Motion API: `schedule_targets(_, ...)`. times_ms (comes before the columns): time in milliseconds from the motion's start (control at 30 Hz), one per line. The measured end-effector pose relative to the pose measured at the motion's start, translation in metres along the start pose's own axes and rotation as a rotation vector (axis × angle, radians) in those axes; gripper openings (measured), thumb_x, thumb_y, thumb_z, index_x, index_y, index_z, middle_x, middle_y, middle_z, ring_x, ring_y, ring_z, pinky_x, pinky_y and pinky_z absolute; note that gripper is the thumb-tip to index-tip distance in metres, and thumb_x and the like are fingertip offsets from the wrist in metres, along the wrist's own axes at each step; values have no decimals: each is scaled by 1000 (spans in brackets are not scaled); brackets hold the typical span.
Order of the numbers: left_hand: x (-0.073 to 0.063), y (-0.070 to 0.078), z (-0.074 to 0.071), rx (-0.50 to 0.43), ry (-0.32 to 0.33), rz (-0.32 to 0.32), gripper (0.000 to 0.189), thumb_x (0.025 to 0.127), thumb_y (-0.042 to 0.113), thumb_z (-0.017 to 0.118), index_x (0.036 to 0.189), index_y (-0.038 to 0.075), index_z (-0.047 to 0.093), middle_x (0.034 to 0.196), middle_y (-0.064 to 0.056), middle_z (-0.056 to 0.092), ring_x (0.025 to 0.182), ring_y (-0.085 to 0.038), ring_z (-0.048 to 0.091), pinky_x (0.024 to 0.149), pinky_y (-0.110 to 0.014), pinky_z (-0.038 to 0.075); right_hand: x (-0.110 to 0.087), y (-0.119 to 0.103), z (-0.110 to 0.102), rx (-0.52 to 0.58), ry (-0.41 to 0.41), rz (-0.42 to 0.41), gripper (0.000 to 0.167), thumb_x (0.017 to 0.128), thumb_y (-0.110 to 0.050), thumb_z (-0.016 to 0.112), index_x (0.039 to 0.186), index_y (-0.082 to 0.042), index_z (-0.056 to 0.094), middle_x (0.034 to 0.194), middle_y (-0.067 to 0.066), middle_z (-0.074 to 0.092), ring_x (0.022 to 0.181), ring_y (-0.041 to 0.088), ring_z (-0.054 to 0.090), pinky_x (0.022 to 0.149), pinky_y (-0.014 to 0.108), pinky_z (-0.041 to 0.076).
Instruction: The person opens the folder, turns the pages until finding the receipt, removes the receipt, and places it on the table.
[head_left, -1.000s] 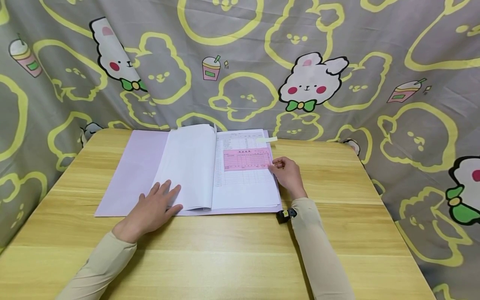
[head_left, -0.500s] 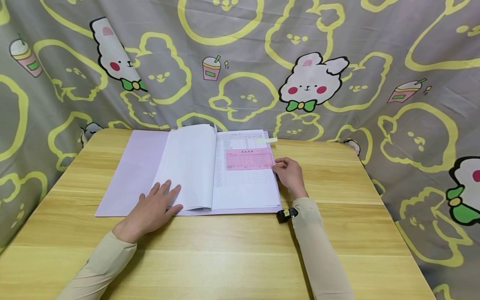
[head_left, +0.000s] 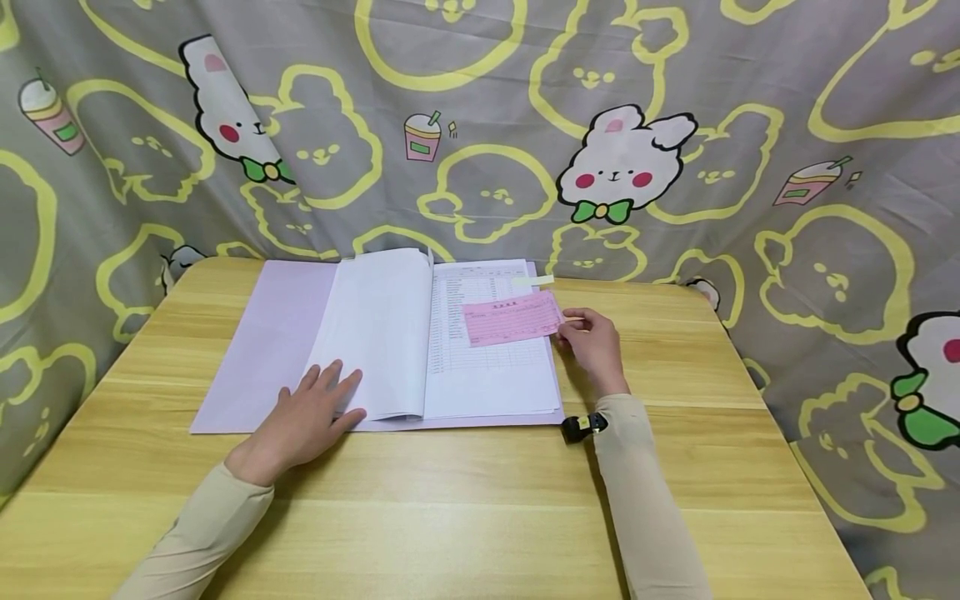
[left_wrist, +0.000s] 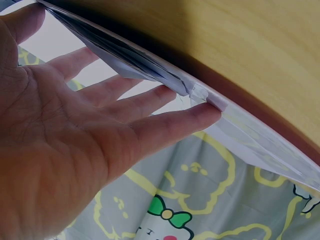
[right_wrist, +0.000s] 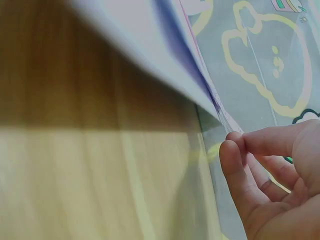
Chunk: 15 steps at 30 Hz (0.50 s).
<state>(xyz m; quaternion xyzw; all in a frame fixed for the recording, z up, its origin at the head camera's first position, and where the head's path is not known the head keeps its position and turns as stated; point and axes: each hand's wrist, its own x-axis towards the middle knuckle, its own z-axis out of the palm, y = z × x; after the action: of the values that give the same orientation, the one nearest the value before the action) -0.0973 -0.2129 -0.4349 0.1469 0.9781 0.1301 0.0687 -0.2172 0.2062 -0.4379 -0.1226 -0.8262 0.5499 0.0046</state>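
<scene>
A lilac folder (head_left: 258,333) lies spread on the table with white pages in it. My left hand (head_left: 307,421), fingers straight and spread, rests on the turned left-hand pages (head_left: 378,333) and the folder's cover. Between thumb and fingertips, my right hand (head_left: 592,346) pinches the right end of a pink printed slip (head_left: 513,318). The slip is tilted over the printed table on the right-hand page (head_left: 491,387). In the right wrist view, the right hand (right_wrist: 270,175) grips a thin paper edge past the folder's side. The left wrist view shows the left palm (left_wrist: 85,135) and layered page edges.
A pale yellow sticky tab (head_left: 534,281) sticks out from the page's upper right. The wooden table (head_left: 420,517) extends around the folder. A grey patterned curtain (head_left: 495,108) hangs behind and beside it. A small black camera (head_left: 581,427) sits on the right wrist.
My right hand has shifted right, drawing the pink slip the same way. The slip lay square on the page before and now tilts, right end up. My left hand stays put.
</scene>
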Motion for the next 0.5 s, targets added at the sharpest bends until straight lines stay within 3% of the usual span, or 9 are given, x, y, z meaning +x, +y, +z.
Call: schedule_targets(500,0,0,0,7,-1,1,62,104,40,56,155,7,44,159,-31,35,142,-61,30,97,-85,29,5,6,-27,82,48,-9,31,97,1,62,129,3,66,101,15,69,75,10,71,77,25,60)
